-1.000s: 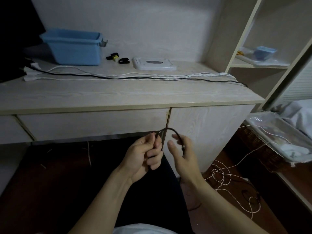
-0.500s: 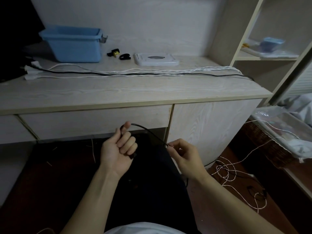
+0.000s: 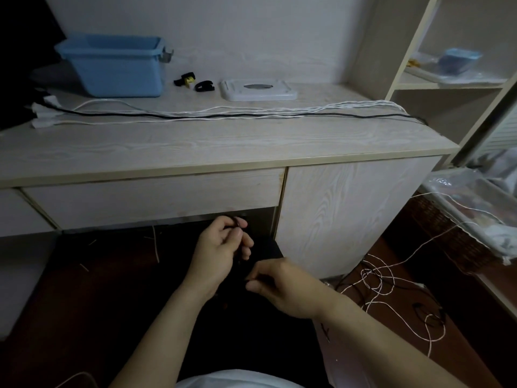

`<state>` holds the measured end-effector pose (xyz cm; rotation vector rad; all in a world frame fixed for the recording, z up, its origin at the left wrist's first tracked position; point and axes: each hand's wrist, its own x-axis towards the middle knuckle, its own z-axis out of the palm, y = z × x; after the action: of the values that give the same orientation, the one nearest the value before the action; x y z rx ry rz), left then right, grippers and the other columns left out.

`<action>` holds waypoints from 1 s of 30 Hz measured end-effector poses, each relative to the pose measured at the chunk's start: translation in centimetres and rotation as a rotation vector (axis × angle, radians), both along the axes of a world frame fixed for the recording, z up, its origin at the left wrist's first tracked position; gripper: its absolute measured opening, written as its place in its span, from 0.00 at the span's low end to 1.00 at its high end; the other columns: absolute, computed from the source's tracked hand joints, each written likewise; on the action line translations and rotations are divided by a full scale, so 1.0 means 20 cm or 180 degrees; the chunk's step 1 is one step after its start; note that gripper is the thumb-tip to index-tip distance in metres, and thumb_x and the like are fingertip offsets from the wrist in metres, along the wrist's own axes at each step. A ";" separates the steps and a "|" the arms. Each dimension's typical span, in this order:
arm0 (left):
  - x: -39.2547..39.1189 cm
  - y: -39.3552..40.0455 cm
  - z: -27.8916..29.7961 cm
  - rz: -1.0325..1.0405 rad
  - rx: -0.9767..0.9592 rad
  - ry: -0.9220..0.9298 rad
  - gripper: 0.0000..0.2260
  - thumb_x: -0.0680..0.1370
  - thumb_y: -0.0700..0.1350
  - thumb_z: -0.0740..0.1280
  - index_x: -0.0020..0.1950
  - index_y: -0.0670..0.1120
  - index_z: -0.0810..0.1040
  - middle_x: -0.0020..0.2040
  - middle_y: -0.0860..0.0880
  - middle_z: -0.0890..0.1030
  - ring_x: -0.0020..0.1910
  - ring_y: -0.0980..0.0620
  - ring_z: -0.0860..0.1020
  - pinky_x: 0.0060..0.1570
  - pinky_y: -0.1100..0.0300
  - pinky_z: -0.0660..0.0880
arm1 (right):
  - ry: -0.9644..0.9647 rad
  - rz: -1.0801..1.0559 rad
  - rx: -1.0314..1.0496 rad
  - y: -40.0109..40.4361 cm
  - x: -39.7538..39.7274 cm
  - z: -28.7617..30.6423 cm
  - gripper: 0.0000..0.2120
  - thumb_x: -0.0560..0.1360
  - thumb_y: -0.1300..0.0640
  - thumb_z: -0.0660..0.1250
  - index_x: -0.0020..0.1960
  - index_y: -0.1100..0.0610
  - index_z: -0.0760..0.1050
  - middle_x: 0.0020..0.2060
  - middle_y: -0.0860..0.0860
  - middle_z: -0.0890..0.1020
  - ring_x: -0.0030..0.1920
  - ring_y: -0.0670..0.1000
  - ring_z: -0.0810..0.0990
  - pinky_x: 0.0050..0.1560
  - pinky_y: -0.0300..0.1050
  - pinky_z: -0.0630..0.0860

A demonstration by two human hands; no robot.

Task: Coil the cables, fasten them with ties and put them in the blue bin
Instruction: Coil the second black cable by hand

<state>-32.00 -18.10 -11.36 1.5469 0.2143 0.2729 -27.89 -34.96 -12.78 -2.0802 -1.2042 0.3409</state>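
Pale wood-grain bench (image 3: 195, 147) standing against a light wall, seen from a head-worn camera. The blue bin (image 3: 117, 65) is sitting at the rear left of the bench top; just to its right are lying two small black cable ties (image 3: 195, 83) and a flat white square device (image 3: 258, 90). A bundle of white cables (image 3: 279, 112) and one black cable (image 3: 156, 115) are stretching lengthwise across the bench, from white plugs (image 3: 42, 114) at the left toward the right edge. Open shelving (image 3: 447, 85) is rising at the right, holding a small blue container (image 3: 458, 58) on a tray. Loose white cable (image 3: 377, 278) is lying tangled on the dark wooden floor (image 3: 461, 317) beside the cabinet door (image 3: 349, 214).

Below the drawer front, the left hand (image 3: 216, 256) is curling its fingers around a thin dark cable (image 3: 236, 221), its grip narrow and holding the loop. The right hand (image 3: 282, 287) is pinching thumb against fingertips just below it; what that grip holds cannot be told against the dark background.
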 end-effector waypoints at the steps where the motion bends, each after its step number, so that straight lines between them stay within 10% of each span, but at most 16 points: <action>1: -0.01 0.01 0.00 -0.0176 0.0517 0.0013 0.09 0.83 0.35 0.58 0.51 0.45 0.76 0.35 0.47 0.81 0.34 0.50 0.77 0.40 0.58 0.75 | -0.0068 -0.0044 -0.0004 0.00 0.00 0.01 0.09 0.79 0.52 0.68 0.55 0.56 0.80 0.50 0.50 0.83 0.48 0.44 0.80 0.51 0.36 0.76; 8: -0.04 0.00 -0.04 -0.0846 0.1649 0.0666 0.11 0.82 0.41 0.60 0.44 0.50 0.78 0.34 0.50 0.81 0.32 0.54 0.79 0.36 0.56 0.77 | -0.0393 -0.0685 0.0519 -0.01 0.02 0.06 0.18 0.68 0.54 0.80 0.43 0.55 0.71 0.37 0.42 0.74 0.35 0.38 0.73 0.35 0.29 0.67; 12: -0.08 -0.01 0.00 -0.1612 0.0774 0.1212 0.31 0.84 0.59 0.52 0.39 0.36 0.79 0.22 0.50 0.64 0.20 0.54 0.60 0.22 0.62 0.60 | -0.0337 -0.0819 0.0546 -0.03 0.05 0.07 0.24 0.62 0.43 0.82 0.40 0.52 0.69 0.34 0.42 0.72 0.32 0.43 0.70 0.33 0.32 0.66; 21: -0.08 0.14 0.01 -0.1258 -0.2395 0.0123 0.17 0.82 0.49 0.57 0.37 0.45 0.73 0.25 0.53 0.61 0.21 0.57 0.59 0.21 0.63 0.57 | 0.0966 -0.1169 0.1558 -0.16 0.15 0.07 0.07 0.78 0.60 0.67 0.44 0.63 0.77 0.29 0.42 0.76 0.30 0.39 0.72 0.34 0.32 0.69; 30: -0.09 0.04 -0.03 -0.2436 -0.2277 0.0218 0.09 0.79 0.42 0.62 0.53 0.36 0.74 0.32 0.47 0.68 0.29 0.51 0.67 0.31 0.57 0.68 | 0.1154 -0.1581 0.1708 -0.15 0.14 0.09 0.07 0.79 0.65 0.66 0.45 0.66 0.80 0.28 0.43 0.77 0.29 0.40 0.72 0.31 0.30 0.67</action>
<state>-33.71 -17.37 -11.94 0.8336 -0.2199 -0.4283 -25.01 -37.97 -11.07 -1.6734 -0.4680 0.1293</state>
